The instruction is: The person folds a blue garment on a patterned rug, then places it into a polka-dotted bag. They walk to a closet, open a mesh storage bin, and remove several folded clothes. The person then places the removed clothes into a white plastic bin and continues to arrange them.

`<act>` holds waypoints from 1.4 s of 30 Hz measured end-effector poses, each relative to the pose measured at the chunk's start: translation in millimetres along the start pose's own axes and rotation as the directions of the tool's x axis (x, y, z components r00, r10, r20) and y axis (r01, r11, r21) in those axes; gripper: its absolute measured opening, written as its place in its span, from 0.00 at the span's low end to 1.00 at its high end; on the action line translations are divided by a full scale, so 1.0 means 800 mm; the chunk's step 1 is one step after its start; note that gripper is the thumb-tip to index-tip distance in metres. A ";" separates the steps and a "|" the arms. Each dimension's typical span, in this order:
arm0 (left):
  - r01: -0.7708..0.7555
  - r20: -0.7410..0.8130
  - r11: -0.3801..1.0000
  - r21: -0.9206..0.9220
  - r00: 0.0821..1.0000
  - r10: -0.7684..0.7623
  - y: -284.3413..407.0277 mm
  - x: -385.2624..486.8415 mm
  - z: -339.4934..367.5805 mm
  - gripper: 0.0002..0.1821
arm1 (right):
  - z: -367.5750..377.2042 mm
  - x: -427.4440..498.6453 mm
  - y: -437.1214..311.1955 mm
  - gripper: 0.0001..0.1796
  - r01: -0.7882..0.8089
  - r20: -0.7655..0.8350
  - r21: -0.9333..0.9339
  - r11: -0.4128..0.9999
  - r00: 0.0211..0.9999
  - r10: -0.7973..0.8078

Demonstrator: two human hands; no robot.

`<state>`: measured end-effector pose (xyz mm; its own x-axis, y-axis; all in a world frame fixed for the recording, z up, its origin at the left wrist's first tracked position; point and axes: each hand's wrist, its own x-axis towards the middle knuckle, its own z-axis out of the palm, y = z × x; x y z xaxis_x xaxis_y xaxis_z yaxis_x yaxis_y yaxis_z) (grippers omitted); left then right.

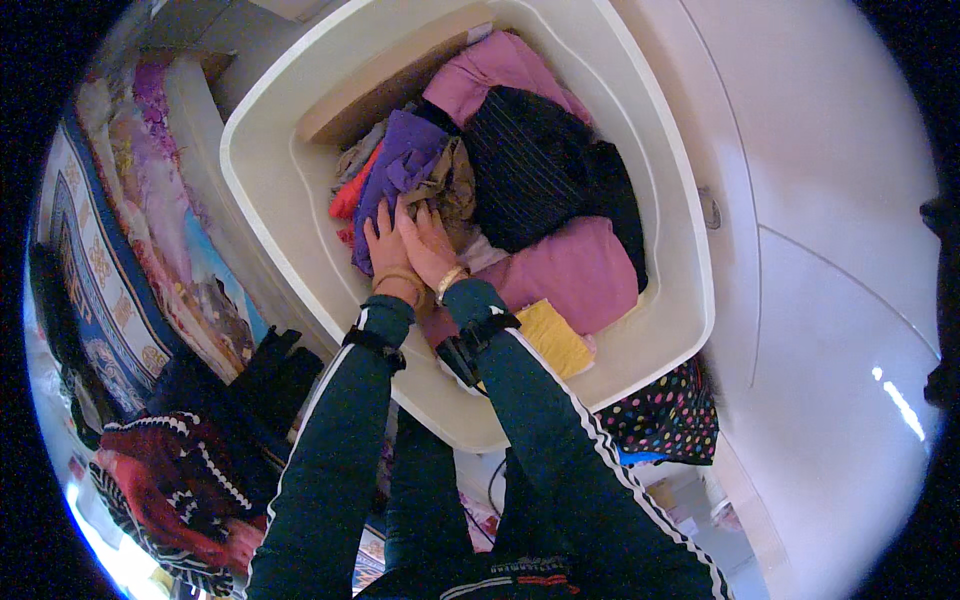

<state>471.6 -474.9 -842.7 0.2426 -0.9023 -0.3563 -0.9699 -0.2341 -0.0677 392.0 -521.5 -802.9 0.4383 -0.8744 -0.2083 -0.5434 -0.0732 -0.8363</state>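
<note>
Both my hands reach into a large white plastic bin [684, 225] that holds folded clothes. My left hand [388, 251] lies flat on a purple garment [409, 150], palm down with its fingers spread. Close beside it, partly overlapping, my right hand [429, 247] presses against a crumpled brown cloth [455, 180]. A red cloth [351, 199] shows at the purple garment's left edge. To the right of my hands are a black ribbed garment [525, 165] and a folded pink garment [577, 270]. A yellow cloth [555, 337] sits near the bin's front wall, beside my right forearm.
More pink fabric [495, 71] and a brown panel [390, 82] lie at the bin's far end. Left of the bin are a patterned blue-and-white textile [97, 255] and dark red knitwear [180, 480]. A polka-dot cloth [667, 412] and a smooth white surface [825, 225] flank its right side.
</note>
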 end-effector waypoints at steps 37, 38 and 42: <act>0.089 0.116 0.983 -0.160 0.991 -0.071 -0.129 0.180 -0.015 0.34 | -0.176 -0.118 0.133 0.31 -0.408 -0.204 -0.002 0.913 0.894 0.399; 0.107 0.143 0.984 -0.141 0.986 -0.087 -0.131 0.181 -0.014 0.34 | -0.190 -0.101 0.118 0.34 -0.276 -0.310 -0.074 0.958 0.920 0.241; 0.105 0.057 0.988 -0.117 0.994 -0.099 -0.116 0.165 -0.021 0.30 | -0.225 -0.006 0.074 0.55 -0.124 -0.300 -0.281 0.952 0.953 0.036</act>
<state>594.1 -578.5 -868.2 0.3354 -0.8528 -0.4003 -0.9298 -0.3681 0.0053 228.7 -607.9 -759.7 0.1835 -0.9801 -0.0762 -0.7726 -0.0959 -0.6276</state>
